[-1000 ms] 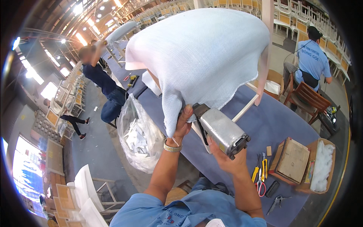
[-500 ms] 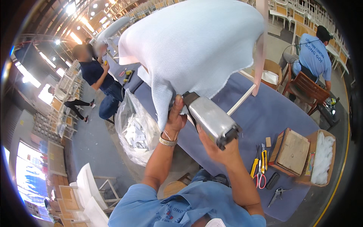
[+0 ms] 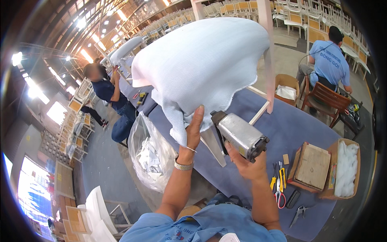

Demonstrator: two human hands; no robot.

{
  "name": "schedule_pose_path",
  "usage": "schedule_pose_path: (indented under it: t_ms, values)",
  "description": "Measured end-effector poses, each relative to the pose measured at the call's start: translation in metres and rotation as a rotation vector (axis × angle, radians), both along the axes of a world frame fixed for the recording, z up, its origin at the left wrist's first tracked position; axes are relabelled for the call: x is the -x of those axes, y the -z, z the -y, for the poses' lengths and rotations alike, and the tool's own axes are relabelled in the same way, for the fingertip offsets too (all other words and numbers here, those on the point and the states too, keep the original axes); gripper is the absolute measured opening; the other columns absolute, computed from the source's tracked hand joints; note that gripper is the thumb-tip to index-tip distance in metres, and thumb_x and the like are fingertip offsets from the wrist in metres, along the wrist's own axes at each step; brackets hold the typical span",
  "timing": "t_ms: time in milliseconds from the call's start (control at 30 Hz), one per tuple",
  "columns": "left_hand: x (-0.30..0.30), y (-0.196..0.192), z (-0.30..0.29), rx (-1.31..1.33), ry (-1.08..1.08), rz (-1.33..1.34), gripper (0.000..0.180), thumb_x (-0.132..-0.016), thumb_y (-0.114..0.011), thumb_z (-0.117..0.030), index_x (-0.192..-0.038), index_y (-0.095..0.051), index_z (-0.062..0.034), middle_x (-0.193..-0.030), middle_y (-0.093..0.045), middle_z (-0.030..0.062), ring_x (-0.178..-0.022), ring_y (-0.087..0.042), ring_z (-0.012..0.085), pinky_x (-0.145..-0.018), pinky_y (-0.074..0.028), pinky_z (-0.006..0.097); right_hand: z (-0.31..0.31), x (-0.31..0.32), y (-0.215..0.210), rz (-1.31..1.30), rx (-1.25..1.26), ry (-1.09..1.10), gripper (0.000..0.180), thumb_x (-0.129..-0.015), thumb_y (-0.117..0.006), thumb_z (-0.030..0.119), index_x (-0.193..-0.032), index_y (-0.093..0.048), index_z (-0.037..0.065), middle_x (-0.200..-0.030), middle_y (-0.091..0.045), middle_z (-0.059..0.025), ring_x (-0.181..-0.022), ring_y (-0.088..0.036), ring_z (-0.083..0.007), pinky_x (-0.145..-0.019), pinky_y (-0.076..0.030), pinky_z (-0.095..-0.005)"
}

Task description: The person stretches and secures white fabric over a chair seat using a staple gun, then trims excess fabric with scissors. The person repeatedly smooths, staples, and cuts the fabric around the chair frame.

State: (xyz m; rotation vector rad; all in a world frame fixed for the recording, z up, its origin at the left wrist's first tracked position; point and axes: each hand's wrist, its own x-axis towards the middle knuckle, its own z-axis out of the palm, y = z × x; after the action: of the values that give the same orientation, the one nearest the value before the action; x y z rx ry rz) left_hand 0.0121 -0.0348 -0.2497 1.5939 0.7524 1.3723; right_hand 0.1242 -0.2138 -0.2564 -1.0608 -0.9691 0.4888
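A light blue fabric cover [image 3: 201, 60] drapes over the seat of a pale-framed chair [image 3: 267, 60] on the table. My left hand [image 3: 193, 131], with a metal watch at the wrist, grips the bunched fabric near its lower edge. The thumb points up along the cloth, while the other fingers are mostly hidden. In my right hand [image 3: 249, 161] is a silver and black staple gun [image 3: 242, 135], held just right of the left hand. Its nose is apart from the fabric.
A blue-covered table [image 3: 290, 125] carries scissors [image 3: 279, 187], a yellow cutter [image 3: 281, 173], a clamp-like metal tool [image 3: 297, 215] and a brown box [image 3: 310, 165]. White stuffing [image 3: 347, 167] fills a carton. Left stands a clear bag of scraps [image 3: 151, 157]. Co-workers [image 3: 328, 60] are nearby.
The staple gun has drawn away from the left hand and fabric, toward the lower right. My left thumb now stands free along the cloth. The view has shifted slightly.
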Motion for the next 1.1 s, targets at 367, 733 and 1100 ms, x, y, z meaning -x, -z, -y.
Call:
schedule_pose_path:
  t_ms: [367,733,1100]
  values:
    - [0.038,0.052,-0.042,-0.169,0.164,-0.156,0.045,-0.097,-0.069,-0.023,-0.129,-0.060,0.0068,-0.136,-0.057,0.0150,-0.124,-0.054,0.0234,-0.108,-0.041,0.036,-0.034,-0.008,-0.014,0.169,-0.070,-0.109,0.039,-0.071,-0.077,0.008,-0.106,-0.065,-0.002,-0.096,-0.067,-0.0141,-0.082,-0.069,-0.0294,-0.073,-0.053,-0.0323]
    - [0.049,0.075,-0.056,-0.065,0.260,-0.078,0.069,-0.091,-0.074,-0.029,-0.143,-0.045,0.0049,-0.144,-0.049,0.0166,-0.134,-0.046,0.0281,-0.114,-0.033,0.041,-0.039,-0.006,-0.011,0.329,-0.103,-0.032,0.032,-0.078,-0.074,0.002,-0.109,-0.067,-0.001,-0.104,-0.073,-0.0117,-0.095,-0.071,-0.0176,-0.079,-0.055,-0.0289]
    - [0.044,0.099,-0.056,0.110,0.297,0.114,0.071,-0.094,-0.064,-0.038,-0.145,-0.041,0.0041,-0.145,-0.049,0.0176,-0.134,-0.047,0.0291,-0.113,-0.035,0.041,-0.032,-0.007,-0.002,0.390,0.009,-0.035,0.034,-0.081,-0.074,0.001,-0.114,-0.068,0.006,-0.108,-0.074,-0.0102,-0.098,-0.073,-0.0244,-0.085,-0.056,-0.0378]
